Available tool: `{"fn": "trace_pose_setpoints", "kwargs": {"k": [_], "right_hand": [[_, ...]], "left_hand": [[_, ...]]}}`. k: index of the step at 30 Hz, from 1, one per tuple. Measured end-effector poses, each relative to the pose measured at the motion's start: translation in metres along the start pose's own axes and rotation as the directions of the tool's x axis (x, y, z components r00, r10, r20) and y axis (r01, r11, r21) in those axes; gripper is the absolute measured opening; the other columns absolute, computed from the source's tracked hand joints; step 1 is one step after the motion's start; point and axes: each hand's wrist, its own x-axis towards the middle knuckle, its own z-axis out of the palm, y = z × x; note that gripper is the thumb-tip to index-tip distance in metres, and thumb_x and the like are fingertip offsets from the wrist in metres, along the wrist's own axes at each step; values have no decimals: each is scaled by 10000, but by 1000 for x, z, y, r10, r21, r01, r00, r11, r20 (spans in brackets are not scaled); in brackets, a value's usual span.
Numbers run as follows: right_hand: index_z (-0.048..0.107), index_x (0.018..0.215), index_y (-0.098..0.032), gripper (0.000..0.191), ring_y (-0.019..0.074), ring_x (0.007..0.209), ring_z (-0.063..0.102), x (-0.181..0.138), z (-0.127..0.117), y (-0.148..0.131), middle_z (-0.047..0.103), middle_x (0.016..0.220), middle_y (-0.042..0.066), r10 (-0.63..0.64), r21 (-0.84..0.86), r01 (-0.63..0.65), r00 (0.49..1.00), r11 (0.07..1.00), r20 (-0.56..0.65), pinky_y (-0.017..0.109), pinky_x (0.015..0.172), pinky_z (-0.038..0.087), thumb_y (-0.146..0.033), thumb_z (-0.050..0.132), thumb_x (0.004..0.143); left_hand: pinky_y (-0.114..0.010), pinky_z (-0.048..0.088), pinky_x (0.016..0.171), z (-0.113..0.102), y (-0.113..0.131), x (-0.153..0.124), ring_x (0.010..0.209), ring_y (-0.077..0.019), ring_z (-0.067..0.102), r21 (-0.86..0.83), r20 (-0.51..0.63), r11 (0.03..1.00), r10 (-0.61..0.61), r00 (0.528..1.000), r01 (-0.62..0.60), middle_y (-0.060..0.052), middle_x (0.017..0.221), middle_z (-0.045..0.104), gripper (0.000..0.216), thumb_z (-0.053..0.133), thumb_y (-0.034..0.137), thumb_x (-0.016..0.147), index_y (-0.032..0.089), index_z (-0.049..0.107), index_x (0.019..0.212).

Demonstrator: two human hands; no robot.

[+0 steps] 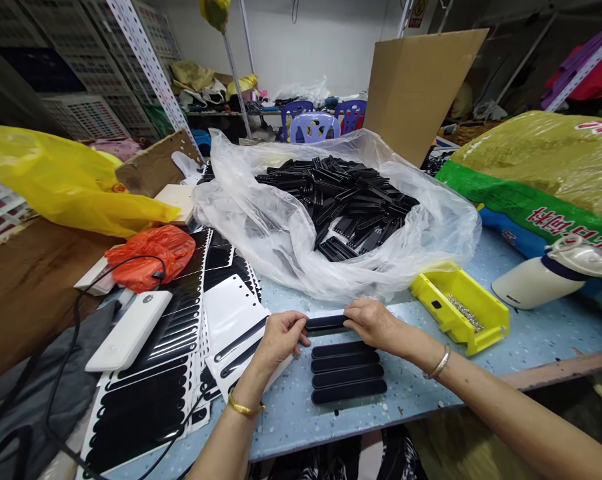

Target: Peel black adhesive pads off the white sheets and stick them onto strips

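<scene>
Between both hands is a black strip with rounded ends (327, 323), gripped at its two ends. My left hand (283, 333) pinches the left end, thumb and fingers closed. At the right end, my right hand (369, 324) is closed with its fingertips on the strip. Several similar black strips (348, 380) lie in a stacked row on the blue table just below. Left of my left hand is a white backing sheet (231, 350) with black strip-shaped stickers on it. Beyond my hands, a clear plastic bag (281, 233) holds a heap of black plastic pieces (351, 193).
A yellow bin (481, 333) with small metal parts stands right, near a white bottle (538, 280). On the left lie sticker sheets (141, 413), a white power bank (129, 331) with a black cable, and a red plastic bag (153, 257). A cardboard sheet (421, 93) stands behind.
</scene>
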Motion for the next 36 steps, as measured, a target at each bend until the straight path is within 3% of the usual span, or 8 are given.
{"fn": "trace_pose_setpoints", "kwargs": {"k": [17, 26, 36], "right_hand": [[618, 714, -153, 196, 182, 735, 599, 3, -1, -5, 657, 768, 66, 12, -28, -12, 1000, 1000, 17, 274, 672, 428, -153, 567, 903], [624, 737, -153, 200, 185, 749, 602, 3, 2, -2, 657, 781, 73, -3, -20, 3, 1000, 1000, 19, 278, 686, 437, -168, 543, 919], [624, 721, -154, 218, 176, 716, 598, 2, -6, -8, 657, 758, 67, 3, -10, -3, 1000, 1000, 13, 266, 650, 419, -160, 539, 923]], "left_hand": [[-176, 420, 301, -3, -1, 3, 406, -156, 633, -68, 23, 997, -19, 1000, 21, -5, 495, 617, 316, 697, 406, 677, 105, 665, 768], [-155, 383, 284, 0, -3, 5, 342, -121, 583, -28, -7, 999, -27, 1000, 26, -9, 476, 613, 302, 703, 412, 701, 115, 652, 688], [-152, 390, 273, 3, -2, 5, 376, -146, 620, -44, -49, 999, -21, 999, 19, 15, 457, 586, 262, 723, 377, 652, 125, 654, 675]]}}
